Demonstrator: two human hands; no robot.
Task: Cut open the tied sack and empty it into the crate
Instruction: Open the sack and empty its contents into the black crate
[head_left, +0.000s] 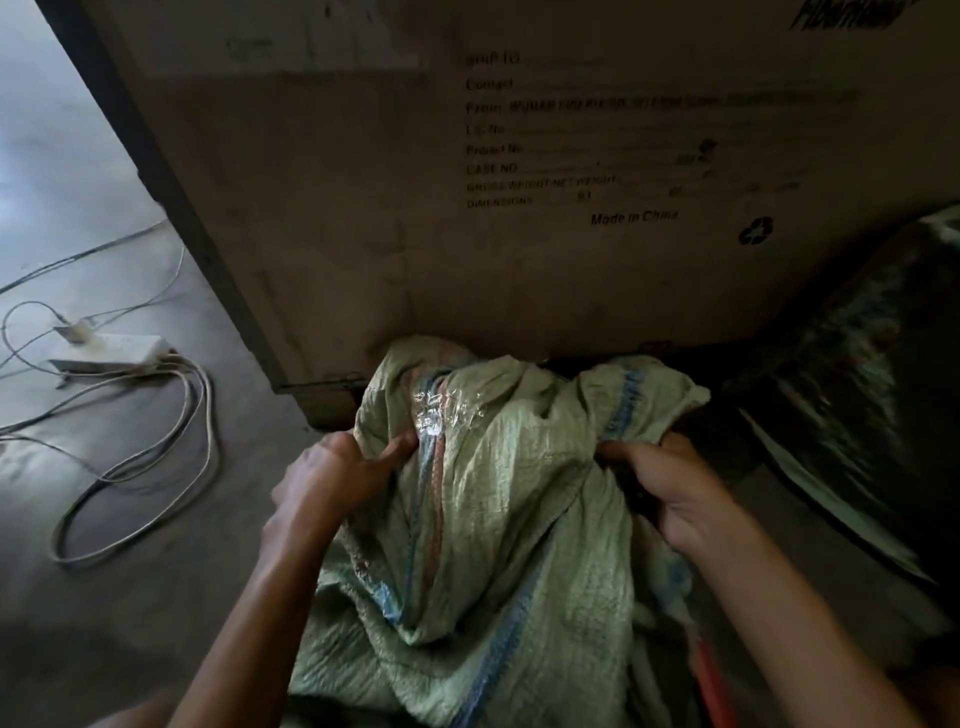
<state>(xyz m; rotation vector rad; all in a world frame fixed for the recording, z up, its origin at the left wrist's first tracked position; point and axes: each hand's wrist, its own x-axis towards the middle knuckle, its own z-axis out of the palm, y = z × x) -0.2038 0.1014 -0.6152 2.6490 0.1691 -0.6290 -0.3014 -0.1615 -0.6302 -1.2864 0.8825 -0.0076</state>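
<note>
While both hands clutch it, the sack (509, 519) lies crumpled on the floor (104, 597) in the near middle of the scene, its far end bunched up against the bottom edge of the crate (363, 208). It is pale green woven material with blue and reddish stripes, and a patch of shiny clear tape (441, 413) sits on its far left fold. The left hand (332, 478) grips a fistful of fabric just beside that tape, fingers curled into the folds. The right hand (670, 493) holds the right side of the sack, fingers closed over a gathered edge next to a blue stripe. Whether the sack's mouth is tied or open cannot be told from the folds.

The crate fills the far side, a tall brown panel with printed shipping lines and "Made in China". To the left, a white power strip (111, 351) rests on the floor with looping cables (156, 467) around it. A dark bag (857, 389) leans at the right.
</note>
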